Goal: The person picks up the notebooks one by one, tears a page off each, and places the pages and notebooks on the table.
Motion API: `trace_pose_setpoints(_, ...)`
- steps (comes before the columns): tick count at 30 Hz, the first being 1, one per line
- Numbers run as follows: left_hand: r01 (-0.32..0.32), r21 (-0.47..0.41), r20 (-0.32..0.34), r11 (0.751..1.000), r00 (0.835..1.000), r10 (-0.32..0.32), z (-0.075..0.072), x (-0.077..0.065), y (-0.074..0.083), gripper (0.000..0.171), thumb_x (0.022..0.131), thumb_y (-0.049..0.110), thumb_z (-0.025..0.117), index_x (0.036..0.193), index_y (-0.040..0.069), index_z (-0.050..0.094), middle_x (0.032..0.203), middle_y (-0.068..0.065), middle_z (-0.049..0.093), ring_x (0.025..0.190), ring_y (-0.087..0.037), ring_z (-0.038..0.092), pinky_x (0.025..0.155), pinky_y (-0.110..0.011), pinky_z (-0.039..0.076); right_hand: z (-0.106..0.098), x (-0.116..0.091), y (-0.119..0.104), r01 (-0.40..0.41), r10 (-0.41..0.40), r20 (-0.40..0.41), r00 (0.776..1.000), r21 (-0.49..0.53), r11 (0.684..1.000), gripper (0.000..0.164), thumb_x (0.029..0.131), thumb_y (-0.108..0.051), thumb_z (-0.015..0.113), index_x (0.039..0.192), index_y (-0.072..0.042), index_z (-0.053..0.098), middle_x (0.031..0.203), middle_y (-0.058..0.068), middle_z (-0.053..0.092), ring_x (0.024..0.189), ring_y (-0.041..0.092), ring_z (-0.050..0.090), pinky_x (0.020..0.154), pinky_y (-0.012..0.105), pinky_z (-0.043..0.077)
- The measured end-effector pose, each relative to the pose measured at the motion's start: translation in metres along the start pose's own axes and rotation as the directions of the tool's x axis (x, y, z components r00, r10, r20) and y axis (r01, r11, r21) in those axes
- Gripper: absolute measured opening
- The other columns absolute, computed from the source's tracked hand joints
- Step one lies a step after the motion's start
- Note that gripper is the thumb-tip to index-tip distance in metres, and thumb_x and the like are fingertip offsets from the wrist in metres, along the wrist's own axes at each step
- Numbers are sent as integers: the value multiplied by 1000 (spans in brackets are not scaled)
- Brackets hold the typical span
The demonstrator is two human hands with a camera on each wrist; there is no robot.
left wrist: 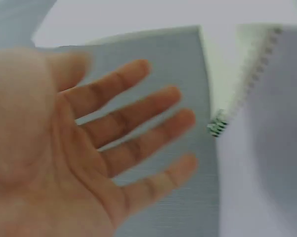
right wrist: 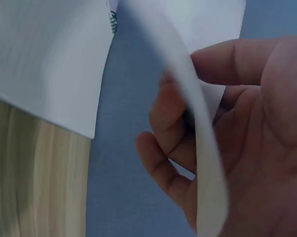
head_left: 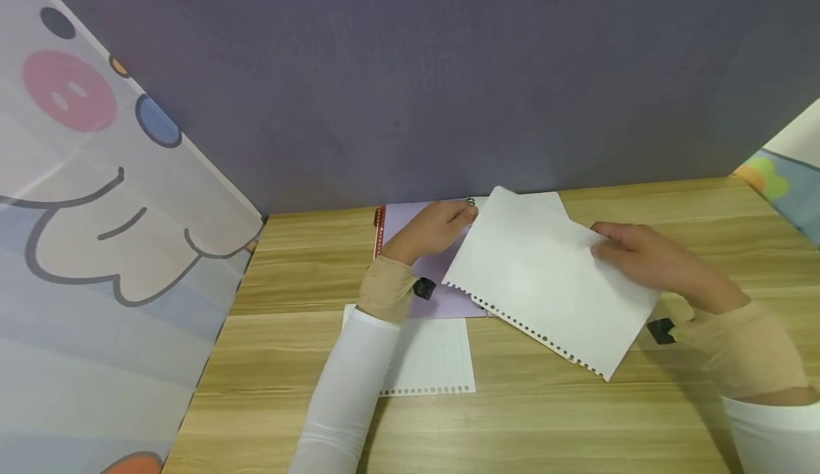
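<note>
My right hand [head_left: 631,257] pinches a loose white sheet of paper [head_left: 544,282] between thumb and fingers. One edge of it has a row of torn punch holes, and it hangs tilted above the table. In the right wrist view the sheet [right wrist: 202,128] bends between thumb and fingers. My left hand [head_left: 435,228] is over a lilac notebook cover [head_left: 442,310], close to a green spiral coil [head_left: 471,201]. The left wrist view shows that hand [left wrist: 99,143] with fingers spread and nothing in them. A white notebook page [head_left: 544,203] lies behind the held sheet, which hides much of it.
Another punched, lined sheet [head_left: 435,360] lies on the wooden table [head_left: 512,424] in front of the notebook, partly under my left forearm. A red spiral binding [head_left: 380,226] runs along the lilac cover's left side. A grey wall [head_left: 448,75] stands behind the table, a cartoon-printed panel [head_left: 96,196] at left.
</note>
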State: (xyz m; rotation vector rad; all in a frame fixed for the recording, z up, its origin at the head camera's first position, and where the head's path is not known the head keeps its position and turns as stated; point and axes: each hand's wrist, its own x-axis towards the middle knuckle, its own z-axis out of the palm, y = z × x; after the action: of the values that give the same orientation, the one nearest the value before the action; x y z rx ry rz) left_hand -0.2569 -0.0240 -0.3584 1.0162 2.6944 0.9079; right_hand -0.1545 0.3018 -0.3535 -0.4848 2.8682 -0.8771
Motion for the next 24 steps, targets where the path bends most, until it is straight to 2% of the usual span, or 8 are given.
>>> trace_pose_setpoints(2,-11,-71,-57,997,998,7,-6,-3,6,48,97,52,25,97,18,59,90,1,58,83,-13,52,71,-24,39,3,1,-2,25,-24,16,1000,-20,1000,43,97,-28,42,128,1,46,120,20,52,105,31,50,85,42,38)
trace_pose_setpoints(5,-28,-144,-114,989,993,12,-12,-5,16,46,91,59,34,98,22,60,89,4,59,82,-11,53,71,-25,40,7,3,-4,58,-57,33,998,-32,998,46,96,-27,43,129,5,44,127,25,47,120,39,39,94,48,31)
trace_pose_setpoints(12,-103,-9,-71,995,992,103,-12,-10,29,12,86,39,60,87,27,58,66,4,48,59,-10,43,57,-25,36,15,5,-9,97,-95,76,993,-17,995,50,96,-29,45,129,8,42,129,25,45,121,40,39,94,48,32)
trace_pose_setpoints(14,-105,9,-62,994,993,105,-14,-13,28,12,86,34,61,81,25,56,62,3,45,55,-10,39,55,-25,34,17,7,-10,123,-122,78,989,-2,992,46,95,-30,46,126,5,47,120,21,53,113,33,48,90,42,37)
trace_pose_setpoints(16,-99,19,-57,995,993,100,-17,-17,26,14,86,32,61,77,24,55,61,3,43,55,-10,37,55,-25,32,19,9,-10,152,-153,75,985,18,988,32,95,-30,48,112,-4,55,96,12,59,90,20,55,76,34,42)
trace_pose_setpoints(19,-80,41,-23,996,996,81,-22,-24,24,18,85,28,62,72,19,54,60,2,39,55,-10,34,60,-25,31,20,12,-8,201,-203,67,977,35,979,12,94,-28,50,91,-17,53,69,-6,42,60,6,39,54,27,35)
trace_pose_setpoints(21,-48,68,35,997,998,46,-26,-30,24,19,85,27,63,71,17,56,59,2,37,55,-11,33,61,-25,30,22,14,-8,222,-225,75,971,47,974,12,94,-26,50,85,-19,49,64,-6,33,55,6,29,49,27,29)
trace_pose_setpoints(24,5,125,142,992,990,-23,-30,-39,24,18,85,28,62,73,15,60,61,3,41,58,-10,36,60,-24,33,26,16,-8,254,-257,93,962,39,966,9,95,-23,48,87,-20,50,65,-8,34,56,5,30,51,27,31)
